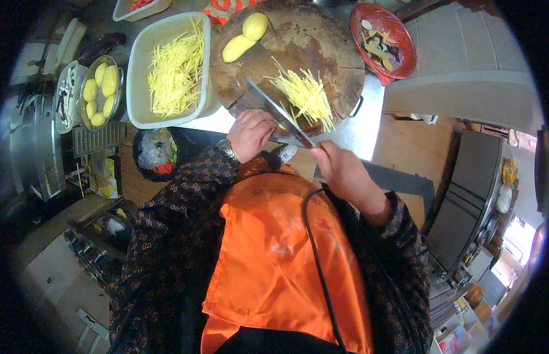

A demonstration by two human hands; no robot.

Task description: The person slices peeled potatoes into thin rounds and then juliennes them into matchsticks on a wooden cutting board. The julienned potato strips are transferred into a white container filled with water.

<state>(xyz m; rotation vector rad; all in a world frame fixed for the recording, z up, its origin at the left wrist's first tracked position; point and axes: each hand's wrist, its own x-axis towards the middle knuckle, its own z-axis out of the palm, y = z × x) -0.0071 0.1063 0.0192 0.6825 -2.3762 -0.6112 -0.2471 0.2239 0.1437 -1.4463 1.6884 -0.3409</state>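
My right hand (345, 172) grips the handle of a kitchen knife (281, 114), its blade slanting up and left over a round wooden chopping block (318, 26). Beside the blade, at the block's near edge, my left hand (252, 132) lies with bent fingers; whatever is under them is hidden. Right of the blade lies a heap of thin yellow potato shreds (305, 95). Two peeled potatoes (255, 26) touch each other at the block's upper left. More shreds fill part of a pale plastic tub (208, 66) on the left.
A metal bowl (120, 88) of peeled potatoes and a white container (59, 121) of cut strips stand farther left. A red bowl (409, 48) with scraps is at the block's right. Below the counter, at left, is a dark lined bin (139, 170). A refrigerator (465, 199) stands right.
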